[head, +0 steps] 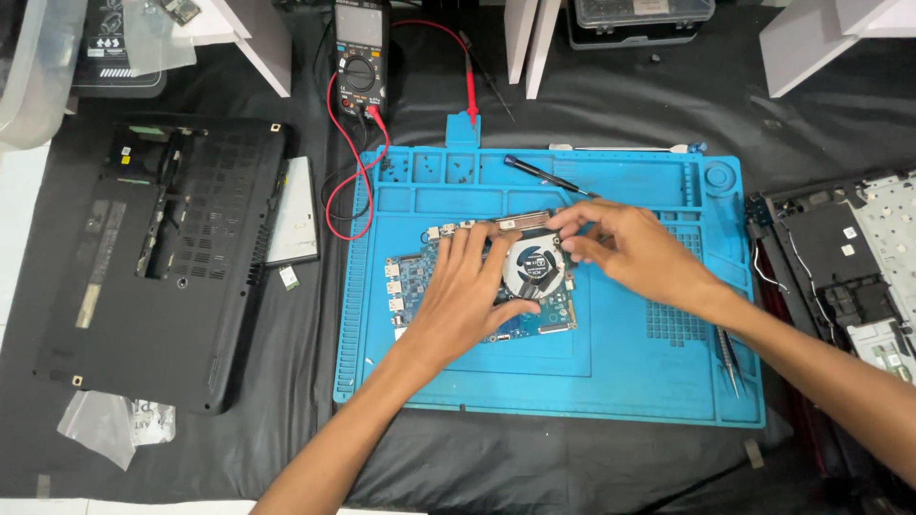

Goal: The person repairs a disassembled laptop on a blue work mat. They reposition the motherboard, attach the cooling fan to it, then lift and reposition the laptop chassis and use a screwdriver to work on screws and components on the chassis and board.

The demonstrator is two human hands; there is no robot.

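Observation:
A blue laptop circuit board lies on a blue repair mat. A round cooling fan with a copper heat sink sits on the board. My left hand lies flat on the board, thumb against the fan's lower edge. My right hand pinches the fan's upper right edge with its fingertips. Much of the board is hidden under my hands.
A black laptop bottom cover lies at left, a flat drive beside it. A multimeter with red leads stands at the back. A screwdriver rests in the mat's tray, tweezers at its right. An open laptop chassis lies at far right.

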